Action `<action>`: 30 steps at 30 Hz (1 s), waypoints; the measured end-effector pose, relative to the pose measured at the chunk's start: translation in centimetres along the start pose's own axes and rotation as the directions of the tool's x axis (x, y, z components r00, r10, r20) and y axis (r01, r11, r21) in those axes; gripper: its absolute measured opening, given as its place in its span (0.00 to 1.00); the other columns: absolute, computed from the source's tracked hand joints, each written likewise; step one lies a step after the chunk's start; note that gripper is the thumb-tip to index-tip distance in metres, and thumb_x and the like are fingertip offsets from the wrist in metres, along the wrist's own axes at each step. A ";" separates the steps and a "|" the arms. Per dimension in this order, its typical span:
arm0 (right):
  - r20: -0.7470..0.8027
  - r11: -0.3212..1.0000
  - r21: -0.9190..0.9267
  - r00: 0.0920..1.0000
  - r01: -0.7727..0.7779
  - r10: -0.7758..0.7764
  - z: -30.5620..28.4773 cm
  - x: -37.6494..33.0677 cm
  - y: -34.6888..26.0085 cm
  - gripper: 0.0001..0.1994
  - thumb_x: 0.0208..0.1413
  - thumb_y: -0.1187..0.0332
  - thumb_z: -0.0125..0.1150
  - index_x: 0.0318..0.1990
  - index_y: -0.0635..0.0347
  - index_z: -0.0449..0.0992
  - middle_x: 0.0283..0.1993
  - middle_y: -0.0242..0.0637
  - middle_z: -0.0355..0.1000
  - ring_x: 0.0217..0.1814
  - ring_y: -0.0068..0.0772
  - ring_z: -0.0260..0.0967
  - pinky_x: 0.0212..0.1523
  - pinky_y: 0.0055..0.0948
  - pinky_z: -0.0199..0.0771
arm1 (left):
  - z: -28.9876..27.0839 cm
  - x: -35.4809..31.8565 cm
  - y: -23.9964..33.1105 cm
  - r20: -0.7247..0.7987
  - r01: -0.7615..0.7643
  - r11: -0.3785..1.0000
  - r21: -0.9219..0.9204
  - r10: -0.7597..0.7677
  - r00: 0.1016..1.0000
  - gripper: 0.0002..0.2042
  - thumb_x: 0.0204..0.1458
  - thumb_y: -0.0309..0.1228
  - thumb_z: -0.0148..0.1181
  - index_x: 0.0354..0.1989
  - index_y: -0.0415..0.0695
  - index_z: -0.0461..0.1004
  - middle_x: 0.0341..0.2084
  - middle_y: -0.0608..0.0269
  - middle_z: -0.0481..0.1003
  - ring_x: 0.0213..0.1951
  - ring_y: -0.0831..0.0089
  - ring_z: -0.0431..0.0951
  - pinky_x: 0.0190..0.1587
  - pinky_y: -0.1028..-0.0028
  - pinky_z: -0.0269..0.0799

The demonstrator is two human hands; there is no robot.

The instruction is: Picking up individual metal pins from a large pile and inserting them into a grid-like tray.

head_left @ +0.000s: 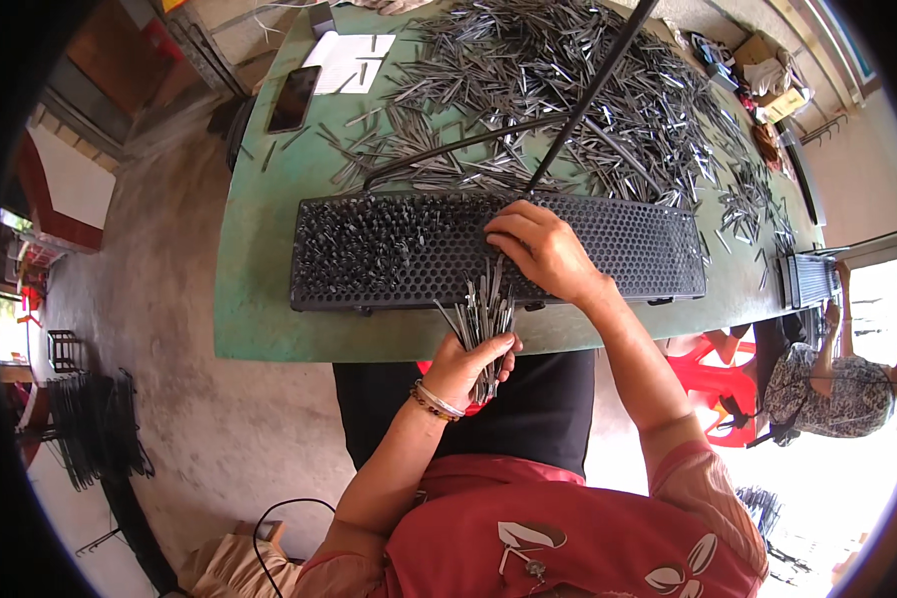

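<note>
Left hand (pixel 466 367) clenched round a bundle of thin dark strips (pixel 485 311), tips fanned, at near edge of perforated black tray (pixel 633 245). Right hand (pixel 548 257) curled over tray's middle; can't tell from here if gripping. Beyond, loose strip heap (pixel 538 75) on green counter (pixel 259 254).

No words or numbers can be read — any print on the white paper (pixel 341 62), beyond the grip of the left hand (pixel 465 369) and to its left, is too small to tell.
</note>
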State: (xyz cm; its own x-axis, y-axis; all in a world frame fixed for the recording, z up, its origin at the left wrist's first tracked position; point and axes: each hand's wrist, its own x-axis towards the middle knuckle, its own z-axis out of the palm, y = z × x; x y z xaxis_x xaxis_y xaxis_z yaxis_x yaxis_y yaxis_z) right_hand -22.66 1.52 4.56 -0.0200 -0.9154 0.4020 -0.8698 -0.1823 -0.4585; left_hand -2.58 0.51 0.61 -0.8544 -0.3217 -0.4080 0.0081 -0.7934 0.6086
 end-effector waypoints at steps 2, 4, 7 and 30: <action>-0.209 0.994 0.106 0.977 -0.020 0.042 -0.4 0.5 -1.1 0.09 0.49 0.74 0.62 0.39 0.64 0.76 0.36 0.41 0.72 0.36 0.38 0.71 0.38 0.29 0.72 | -0.1 -0.1 0.0 0.007 -0.006 1.000 -0.010 0.006 1.000 0.06 0.52 0.30 0.58 0.34 0.42 0.72 0.26 0.64 0.75 0.22 0.79 0.73 0.22 0.80 0.68; -0.258 0.971 0.194 0.947 -0.141 0.189 -0.5 1.3 -1.7 0.09 0.49 0.75 0.62 0.39 0.64 0.76 0.34 0.41 0.73 0.34 0.34 0.71 0.37 0.27 0.72 | -0.1 -0.4 0.2 0.007 -0.001 1.000 -0.023 0.001 1.000 0.06 0.52 0.29 0.58 0.34 0.41 0.71 0.26 0.63 0.75 0.23 0.79 0.73 0.23 0.79 0.69; -0.359 0.922 0.295 0.865 -0.251 0.350 0.3 1.6 -0.9 0.09 0.50 0.75 0.62 0.40 0.64 0.76 0.30 0.38 0.73 0.29 0.25 0.70 0.34 0.22 0.70 | 0.1 -0.3 0.3 -0.007 0.018 1.000 -0.017 -0.018 1.000 0.05 0.52 0.29 0.58 0.34 0.41 0.71 0.26 0.63 0.74 0.23 0.79 0.73 0.23 0.78 0.69; -0.171 0.961 0.063 0.946 -0.269 0.276 0.2 -0.8 -0.8 0.09 0.50 0.72 0.62 0.40 0.63 0.77 0.36 0.40 0.70 0.26 0.34 0.69 0.28 0.27 0.70 | -0.9 -1.0 0.4 -0.002 0.043 0.999 -0.001 -0.043 0.999 0.08 0.52 0.34 0.60 0.32 0.42 0.73 0.23 0.67 0.73 0.21 0.82 0.71 0.19 0.81 0.66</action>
State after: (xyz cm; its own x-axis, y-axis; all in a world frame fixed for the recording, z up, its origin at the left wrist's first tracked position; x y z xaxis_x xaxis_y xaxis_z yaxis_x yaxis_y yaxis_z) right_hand -21.88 2.35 4.38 -0.3434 -0.8546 0.3895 -0.7994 0.0482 -0.5989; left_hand -1.22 0.03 0.63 -0.8529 -0.2883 -0.4353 -0.0280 -0.8072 0.5896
